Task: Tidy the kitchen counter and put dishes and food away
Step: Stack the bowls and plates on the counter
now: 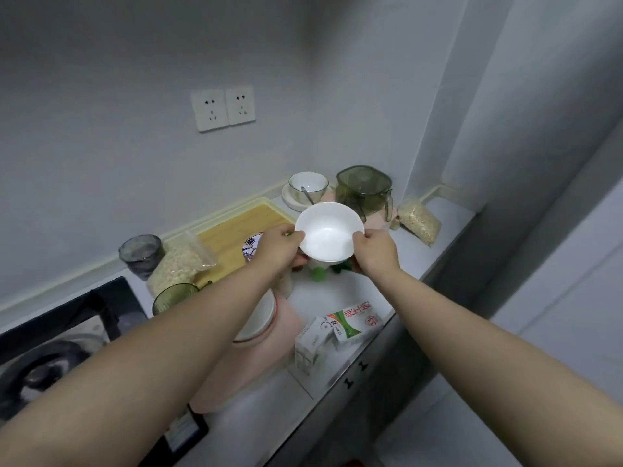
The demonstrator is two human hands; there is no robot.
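Our left hand [278, 246] and right hand [376, 252] meet at the centre of the frame, and between them we hold the white bowl [328, 232]. Each hand grips one side of it: the thumb lies on the rim and the fingers curl beneath, the left hand on the bowl's left edge, the right hand on its right edge. The bowl is lifted above the counter [337, 294], its mouth turned toward us, and we see nothing inside it.

Just below the bowl a small green object [318, 274] shows on the counter; we cannot tell what it is. Under our left forearm, lower in the frame, white dishes [259, 318] sit on a pink mat [269, 352]. To the right of them a green and white milk carton [354, 320] lies on its side, with a paler carton [312, 345] just beside it.

Above the bowl in the frame stand a green pitcher [364, 188] and a small bowl with a spoon [308, 185]. A bag of oats [419, 219] leans at the right. To the left we see a wooden board [236, 227], a second oat bag [182, 262], a grey cup [141, 254] and a green glass [173, 296]. The stove [50, 348] fills the lower left corner, and two wall sockets [222, 109] sit in the upper middle.
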